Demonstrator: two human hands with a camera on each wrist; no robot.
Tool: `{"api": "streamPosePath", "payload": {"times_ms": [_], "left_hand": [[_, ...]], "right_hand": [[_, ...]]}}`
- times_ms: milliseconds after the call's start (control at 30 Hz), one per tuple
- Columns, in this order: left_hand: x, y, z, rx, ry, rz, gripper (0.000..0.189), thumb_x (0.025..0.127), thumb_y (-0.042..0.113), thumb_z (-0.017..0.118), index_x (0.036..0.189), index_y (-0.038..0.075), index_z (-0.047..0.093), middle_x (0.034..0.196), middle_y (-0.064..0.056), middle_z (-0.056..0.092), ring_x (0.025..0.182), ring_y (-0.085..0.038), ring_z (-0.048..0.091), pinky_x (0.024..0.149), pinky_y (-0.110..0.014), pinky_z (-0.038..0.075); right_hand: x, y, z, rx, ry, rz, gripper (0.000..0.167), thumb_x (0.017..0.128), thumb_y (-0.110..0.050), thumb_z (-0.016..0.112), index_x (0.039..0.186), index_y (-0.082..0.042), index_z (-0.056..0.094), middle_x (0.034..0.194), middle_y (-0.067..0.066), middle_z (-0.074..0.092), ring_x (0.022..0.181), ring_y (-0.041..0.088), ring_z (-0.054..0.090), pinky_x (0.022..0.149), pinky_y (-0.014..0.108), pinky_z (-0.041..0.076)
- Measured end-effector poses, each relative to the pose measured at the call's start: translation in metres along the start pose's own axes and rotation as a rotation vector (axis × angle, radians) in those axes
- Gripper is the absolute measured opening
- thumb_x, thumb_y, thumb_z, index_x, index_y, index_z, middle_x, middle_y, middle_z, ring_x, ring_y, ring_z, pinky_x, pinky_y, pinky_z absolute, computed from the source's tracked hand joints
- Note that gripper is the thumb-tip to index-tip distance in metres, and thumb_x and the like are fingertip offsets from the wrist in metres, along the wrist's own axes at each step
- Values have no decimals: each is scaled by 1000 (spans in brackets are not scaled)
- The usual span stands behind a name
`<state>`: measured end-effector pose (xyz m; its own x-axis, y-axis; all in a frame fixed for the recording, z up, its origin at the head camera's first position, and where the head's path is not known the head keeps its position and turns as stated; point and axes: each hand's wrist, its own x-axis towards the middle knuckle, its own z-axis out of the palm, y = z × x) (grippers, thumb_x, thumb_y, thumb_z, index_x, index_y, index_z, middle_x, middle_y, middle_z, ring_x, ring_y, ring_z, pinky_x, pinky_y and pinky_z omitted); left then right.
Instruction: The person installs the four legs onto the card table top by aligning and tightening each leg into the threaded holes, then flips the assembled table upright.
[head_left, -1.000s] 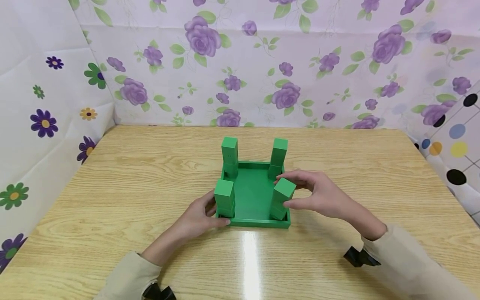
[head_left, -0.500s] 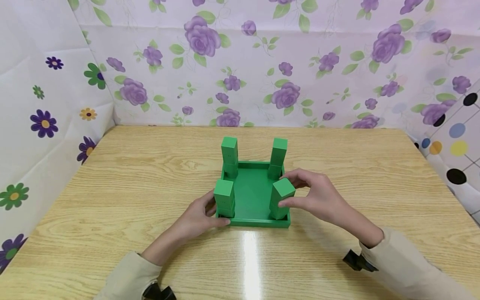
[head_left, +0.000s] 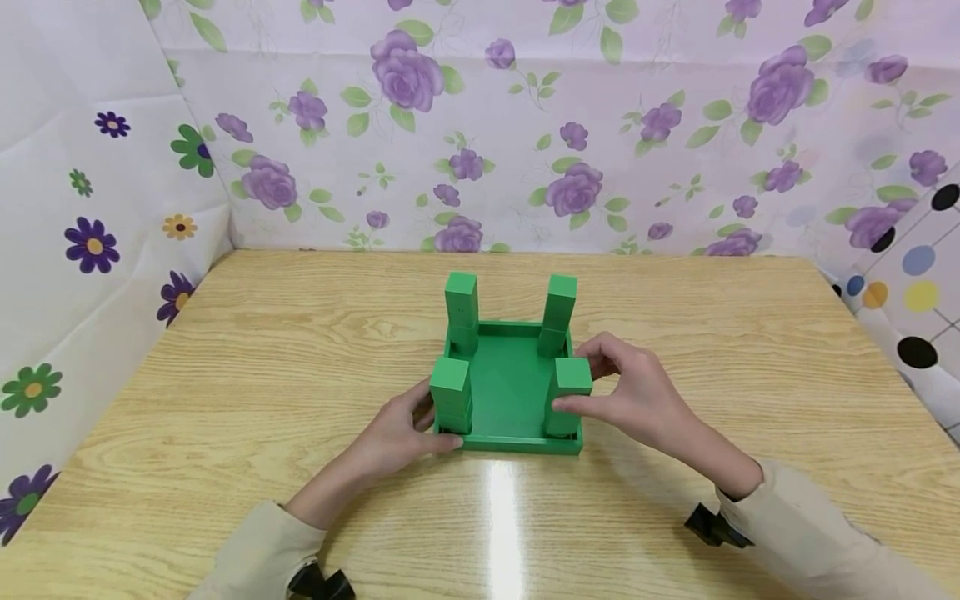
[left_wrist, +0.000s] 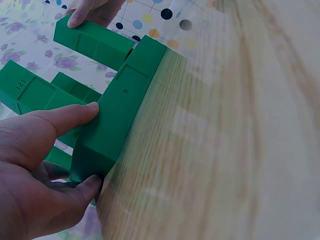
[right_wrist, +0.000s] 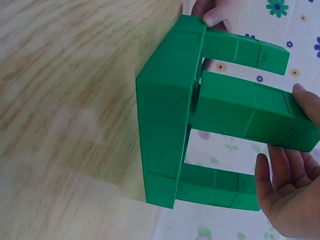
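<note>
A square green tray [head_left: 508, 385] with a low rim lies on the table, and a tall green block post rises in each corner. My left hand [head_left: 397, 429] holds the tray at its near left corner, beside the near left post [head_left: 452, 392]. In the left wrist view the thumb lies on the rim and fingertips reach round the corner of the tray [left_wrist: 114, 112]. My right hand [head_left: 647, 390] grips the upper part of the near right post [head_left: 573, 377] between thumb and fingers. That post [right_wrist: 240, 110] is made of stacked pieces, as the right wrist view shows.
The far left post [head_left: 462, 308] and far right post [head_left: 558, 307] stand upright at the back of the tray. Bare wooden table [head_left: 315, 333] surrounds the tray. A flowered cloth [head_left: 510, 125] hangs behind the table.
The near right post was tilted and turned a second ago; my right hand has straightened it, and it now stands square in its corner. My left hand has stayed put.
</note>
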<state>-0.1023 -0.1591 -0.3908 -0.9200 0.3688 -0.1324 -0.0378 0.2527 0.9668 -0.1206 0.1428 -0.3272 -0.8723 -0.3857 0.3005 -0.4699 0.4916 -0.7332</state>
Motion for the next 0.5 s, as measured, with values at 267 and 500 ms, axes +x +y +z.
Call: {"api": "streamPosePath", "payload": {"times_ms": [267,500], "left_hand": [[-1,0,0,-14,-4,16,88,81,5,77,153,5,25,152,-16,32,138,-33,31,109,-42,34],[0,1,0,-3,-3,25,88,81,3,77,152,4,25,151,-18,33,138,-33,31,109,-40,33]], "right_hand": [[-1,1,5,-74,64,-65,43,67,-15,90,101,-6,64,93,0,68,85,17,64,74,35,54],[2,8,-5,53,-106,-98,58,76,-15,84,127,-8,59,122,1,63,116,22,57,98,42,47]]}}
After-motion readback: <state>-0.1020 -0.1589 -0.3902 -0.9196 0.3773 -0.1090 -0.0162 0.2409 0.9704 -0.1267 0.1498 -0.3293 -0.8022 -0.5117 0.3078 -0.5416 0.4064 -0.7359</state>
